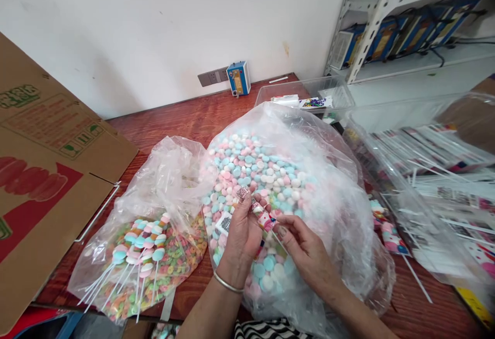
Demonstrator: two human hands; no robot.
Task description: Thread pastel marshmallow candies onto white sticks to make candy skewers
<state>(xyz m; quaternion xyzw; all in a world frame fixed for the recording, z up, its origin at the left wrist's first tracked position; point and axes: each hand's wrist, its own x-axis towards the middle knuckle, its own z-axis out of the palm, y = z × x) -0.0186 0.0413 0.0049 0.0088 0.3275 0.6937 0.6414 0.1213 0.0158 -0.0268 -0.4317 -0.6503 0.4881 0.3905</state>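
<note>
My left hand [245, 230] is closed around a printed candy wrapper [265, 220] with pink, white and red artwork. The fingers of my right hand [305, 246] pinch the wrapper's lower end, where a white stick [280, 243] comes out. Both hands are over a big clear bag of pastel pink, blue and white candies [253, 166]. A small white label with a black code [223, 223] shows beside my left wrist. Further left, several candy skewers on white sticks [145, 241] lie on a second bag holding coloured ring candies [185, 251].
A cardboard box [50, 148] stands at the left. Clear plastic bins [386, 174] with flat printed wrappers fill the right side, and a wrapped candy stick [394, 238] lies beside them. A blue device [238, 78] stands against the wall. Metal shelves [371, 34] rise at right.
</note>
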